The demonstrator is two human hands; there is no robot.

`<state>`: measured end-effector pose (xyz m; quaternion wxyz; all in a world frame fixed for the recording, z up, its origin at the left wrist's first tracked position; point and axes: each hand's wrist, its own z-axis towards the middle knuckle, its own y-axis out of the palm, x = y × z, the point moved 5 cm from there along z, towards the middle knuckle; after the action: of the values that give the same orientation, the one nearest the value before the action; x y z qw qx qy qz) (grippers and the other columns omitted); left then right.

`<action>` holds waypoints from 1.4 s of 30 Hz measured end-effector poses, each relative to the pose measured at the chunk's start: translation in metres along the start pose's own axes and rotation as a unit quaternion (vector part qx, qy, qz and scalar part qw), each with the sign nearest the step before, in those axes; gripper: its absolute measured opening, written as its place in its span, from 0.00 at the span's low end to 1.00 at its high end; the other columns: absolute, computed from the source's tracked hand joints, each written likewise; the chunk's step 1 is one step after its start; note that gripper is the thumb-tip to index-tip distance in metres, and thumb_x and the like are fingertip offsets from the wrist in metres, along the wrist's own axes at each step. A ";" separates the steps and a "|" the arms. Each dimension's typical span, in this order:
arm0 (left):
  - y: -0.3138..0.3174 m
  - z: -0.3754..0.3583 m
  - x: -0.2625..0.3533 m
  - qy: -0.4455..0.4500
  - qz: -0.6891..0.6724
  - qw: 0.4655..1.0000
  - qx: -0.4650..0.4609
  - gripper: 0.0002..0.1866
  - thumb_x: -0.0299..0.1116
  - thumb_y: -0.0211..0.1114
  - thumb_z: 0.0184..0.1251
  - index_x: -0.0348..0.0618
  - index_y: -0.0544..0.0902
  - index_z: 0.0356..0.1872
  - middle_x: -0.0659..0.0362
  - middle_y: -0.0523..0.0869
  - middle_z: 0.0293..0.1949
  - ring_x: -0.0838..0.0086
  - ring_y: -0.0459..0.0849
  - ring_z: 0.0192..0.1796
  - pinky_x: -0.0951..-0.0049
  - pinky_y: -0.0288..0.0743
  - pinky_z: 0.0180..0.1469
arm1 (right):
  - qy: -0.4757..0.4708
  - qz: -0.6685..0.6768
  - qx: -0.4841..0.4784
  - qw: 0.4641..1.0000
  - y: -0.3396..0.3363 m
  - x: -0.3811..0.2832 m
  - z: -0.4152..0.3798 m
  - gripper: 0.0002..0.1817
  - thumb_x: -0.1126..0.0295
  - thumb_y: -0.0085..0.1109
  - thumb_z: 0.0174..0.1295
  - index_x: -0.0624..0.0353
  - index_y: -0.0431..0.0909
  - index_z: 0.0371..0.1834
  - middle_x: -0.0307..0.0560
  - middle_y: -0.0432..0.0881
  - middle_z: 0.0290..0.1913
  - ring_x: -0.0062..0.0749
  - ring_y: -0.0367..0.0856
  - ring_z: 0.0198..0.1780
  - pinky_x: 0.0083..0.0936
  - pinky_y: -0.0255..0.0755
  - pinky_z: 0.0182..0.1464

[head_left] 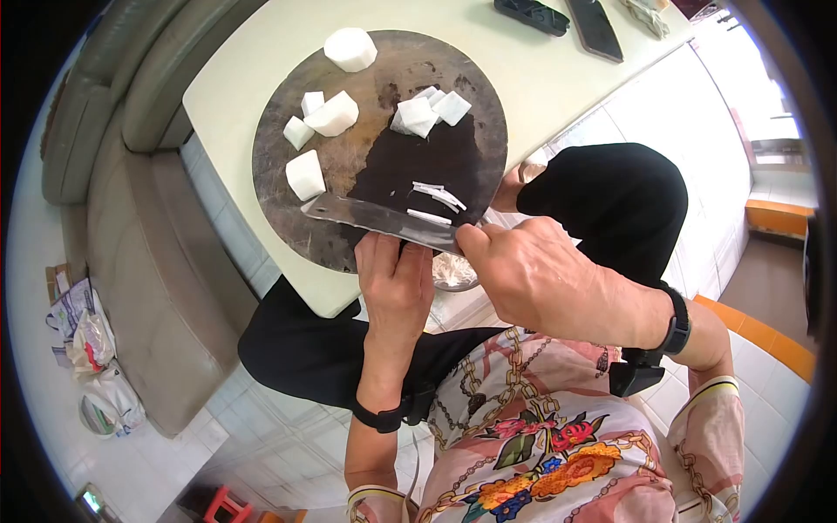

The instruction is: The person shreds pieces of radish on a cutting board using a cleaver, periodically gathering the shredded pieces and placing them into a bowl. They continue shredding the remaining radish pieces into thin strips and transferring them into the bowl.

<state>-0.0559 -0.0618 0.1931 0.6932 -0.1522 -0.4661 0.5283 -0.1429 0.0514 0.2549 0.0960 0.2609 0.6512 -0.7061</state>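
Observation:
My right hand (534, 272) grips the handle of a cleaver (375, 218), whose blade points left across the near part of a round cutting board (270, 166). Close against the blade's near side, my left hand (397, 281) has its fingers bent and pressed together; what lies under the fingertips is hidden. Thin white radish strips (438, 196) lie just beyond the blade. Flat white radish slices (427, 112) are piled at the board's right. Thicker white radish chunks (332, 114) sit along its left side, with a large round piece (350, 50) at the far edge.
The board rests on a pale table (228, 83). Below its near edge, a bowl of white shreds (453, 272) shows between my hands. A phone (596, 30) and a dark case (532, 15) lie at the table's far side. A grey sofa (144, 261) stands left.

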 end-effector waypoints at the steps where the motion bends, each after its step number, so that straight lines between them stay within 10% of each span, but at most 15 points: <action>1: 0.000 0.000 0.000 0.008 0.000 1.000 -0.006 0.14 0.15 0.70 0.47 0.35 0.86 0.39 0.51 0.83 0.45 0.52 0.81 0.45 0.60 0.74 0.49 | 0.005 0.007 -0.005 1.000 0.000 0.001 -0.002 0.11 0.85 0.56 0.42 0.69 0.68 0.31 0.56 0.75 0.22 0.54 0.78 0.22 0.40 0.68 0.22; 42: 0.002 -0.008 0.005 0.004 0.011 1.000 0.020 0.13 0.17 0.69 0.51 0.33 0.85 0.40 0.49 0.83 0.44 0.52 0.81 0.43 0.58 0.75 0.47 | -0.010 0.011 -0.001 1.000 0.011 -0.001 0.009 0.13 0.84 0.57 0.41 0.69 0.66 0.31 0.56 0.75 0.22 0.53 0.79 0.24 0.39 0.69 0.24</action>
<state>-0.0508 -0.0539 0.1899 0.6924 -0.1455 -0.4506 0.5445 -0.1393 0.0412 0.2457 0.1101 0.2606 0.6481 -0.7071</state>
